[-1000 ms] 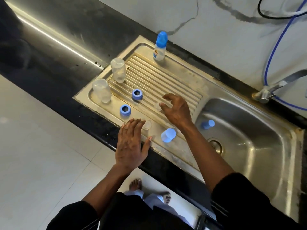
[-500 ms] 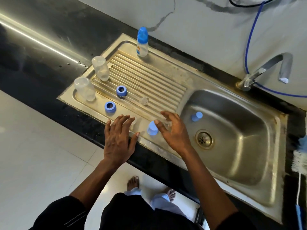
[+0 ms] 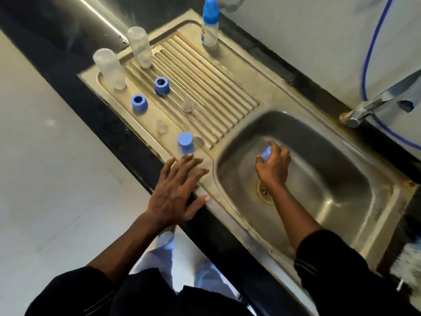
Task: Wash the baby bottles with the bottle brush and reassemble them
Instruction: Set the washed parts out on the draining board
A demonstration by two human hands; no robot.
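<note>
My right hand (image 3: 273, 167) grips what seems a blue cap (image 3: 265, 153) in the basin (image 3: 337, 197); left hand (image 3: 175, 195) rests flat, fingers spread.

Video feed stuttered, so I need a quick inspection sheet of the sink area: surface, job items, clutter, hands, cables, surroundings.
Surface: steel drainboard beside the basin, both stained.
Job's things: two clear bottle bodies, two blue rings, two clear nipples and a drainboard cap stand apart; capped bottle at the back; brush bristles at the right edge.
Clutter: nothing seen.
Hands: left hand flat on the sink's front rim; right hand in the basin, gripping a second cap.
Cables: blue hose behind the faucet.
Surroundings: black counter, pale wall.
</note>
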